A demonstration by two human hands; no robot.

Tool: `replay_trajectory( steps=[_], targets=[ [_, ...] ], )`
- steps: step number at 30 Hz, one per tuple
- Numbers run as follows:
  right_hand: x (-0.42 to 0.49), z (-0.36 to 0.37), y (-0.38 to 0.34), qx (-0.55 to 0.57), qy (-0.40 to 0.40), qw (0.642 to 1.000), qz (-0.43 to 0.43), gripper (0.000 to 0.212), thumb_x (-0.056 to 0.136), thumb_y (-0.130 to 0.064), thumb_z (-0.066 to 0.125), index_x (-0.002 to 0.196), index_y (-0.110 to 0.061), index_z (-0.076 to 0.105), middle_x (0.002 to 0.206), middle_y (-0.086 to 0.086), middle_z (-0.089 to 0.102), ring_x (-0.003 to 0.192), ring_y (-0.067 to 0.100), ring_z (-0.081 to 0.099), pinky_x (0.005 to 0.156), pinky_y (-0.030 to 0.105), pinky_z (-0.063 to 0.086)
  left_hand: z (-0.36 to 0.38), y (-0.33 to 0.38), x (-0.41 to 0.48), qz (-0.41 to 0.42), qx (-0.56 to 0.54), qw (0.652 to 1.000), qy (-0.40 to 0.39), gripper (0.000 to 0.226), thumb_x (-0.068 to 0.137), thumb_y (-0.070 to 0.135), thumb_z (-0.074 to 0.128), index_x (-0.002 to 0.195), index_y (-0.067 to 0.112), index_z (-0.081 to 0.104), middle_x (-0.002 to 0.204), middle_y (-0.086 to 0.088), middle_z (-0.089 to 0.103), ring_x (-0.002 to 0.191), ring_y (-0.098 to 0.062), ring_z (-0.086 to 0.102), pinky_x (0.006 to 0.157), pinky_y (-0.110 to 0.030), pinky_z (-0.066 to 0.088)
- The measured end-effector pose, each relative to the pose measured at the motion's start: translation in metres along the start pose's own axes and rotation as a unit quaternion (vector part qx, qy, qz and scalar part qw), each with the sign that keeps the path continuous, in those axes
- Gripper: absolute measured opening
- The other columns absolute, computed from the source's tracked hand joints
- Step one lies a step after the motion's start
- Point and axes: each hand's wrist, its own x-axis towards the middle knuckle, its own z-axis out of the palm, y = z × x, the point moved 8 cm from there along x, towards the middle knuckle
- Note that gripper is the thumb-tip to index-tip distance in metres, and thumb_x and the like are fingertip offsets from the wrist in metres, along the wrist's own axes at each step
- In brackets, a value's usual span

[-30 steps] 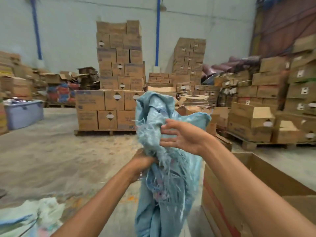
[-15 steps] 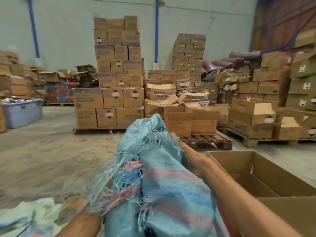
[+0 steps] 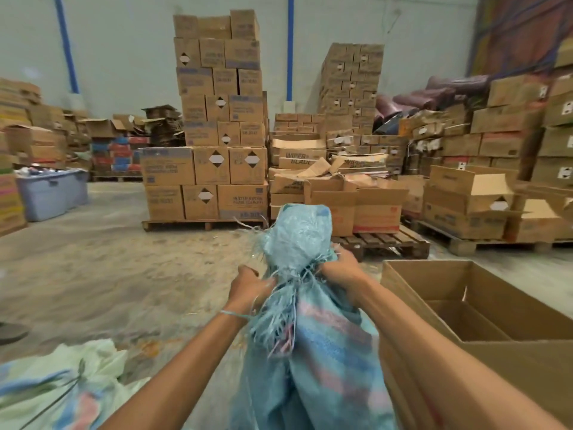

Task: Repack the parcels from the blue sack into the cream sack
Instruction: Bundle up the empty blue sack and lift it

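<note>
blue sack (image 3: pixel 313 352) gripped, box (image 3: pixel 297 158) — "WIPER BLADE"

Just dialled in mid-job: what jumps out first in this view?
Dead centre, both hands grip the gathered, frayed neck of the blue sack: left hand on its left side, right hand on its right. An open cardboard box sits just to the right, and the cream sack lies crumpled at bottom left. Behind, a tall stack of cartons stands on a pallet.
</note>
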Motion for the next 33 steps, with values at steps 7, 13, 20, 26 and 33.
replay_trajectory(
  steps=[7, 13, 20, 26, 33],
  targets=[
    [-0.029, -0.068, -0.01, 0.129, 0.325, 0.937, 0.022, 0.058, 0.082, -0.014, 0.061, 0.134, -0.03, 0.043, 0.123, 0.015, 0.058, 0.106, 0.034, 0.06, 0.088, 0.037, 0.05, -0.031, -0.003, -0.026, -0.051, 0.1, 0.992, 0.056, 0.103, 0.074, 0.087, 0.041, 0.147, 0.017, 0.023, 0.152, -0.021, 0.027, 0.137, -0.039, 0.028, 0.108, -0.054, 0.032],
    [-0.011, -0.03, 0.011, 0.197, 0.123, 0.965, 0.121, 0.021, 0.09, -0.016, 0.059, 0.11, -0.012, 0.058, 0.103, 0.011, 0.067, 0.078, 0.023, 0.062, 0.061, 0.026, 0.05, 0.03, -0.032, -0.022, -0.167, -0.175, 0.95, -0.198, 0.122, 0.024, 0.102, 0.056, 0.121, 0.03, 0.069, 0.13, -0.01, 0.064, 0.122, -0.039, 0.056, 0.109, -0.064, 0.026],
    [-0.057, 0.024, -0.001, 0.148, -0.3, 0.926, 0.172, 0.021, 0.086, -0.03, 0.07, 0.073, -0.013, 0.069, 0.084, 0.005, 0.071, 0.079, 0.019, 0.066, 0.083, 0.033, 0.051, 0.008, -0.016, -0.012, -0.091, -0.25, 0.945, -0.188, 0.098, 0.043, 0.099, 0.055, 0.109, 0.03, 0.076, 0.113, -0.008, 0.073, 0.114, -0.033, 0.063, 0.112, -0.054, 0.034],
    [-0.086, 0.015, 0.002, 0.178, -0.302, 0.923, 0.157, 0.046, 0.087, -0.017, 0.05, 0.044, -0.011, 0.064, 0.051, 0.002, 0.06, 0.045, 0.011, 0.06, 0.046, 0.02, 0.05, 0.036, -0.026, -0.033, -0.146, -0.271, 0.91, -0.278, 0.093, 0.046, 0.094, 0.063, 0.101, 0.021, 0.079, 0.115, -0.01, 0.072, 0.114, -0.031, 0.061, 0.111, -0.05, 0.035],
    [-0.071, 0.023, -0.023, 0.094, -0.276, 0.951, 0.106, 0.044, 0.104, -0.01, 0.041, 0.064, -0.011, 0.058, 0.053, -0.002, 0.057, 0.043, 0.007, 0.055, 0.046, 0.016, 0.046, 0.044, -0.003, -0.028, -0.086, -0.39, 0.891, -0.216, 0.042, 0.094, 0.038, 0.053, 0.061, 0.013, 0.061, 0.058, -0.007, 0.056, 0.046, -0.018, 0.056, 0.051, -0.025, 0.045]
  ],
)
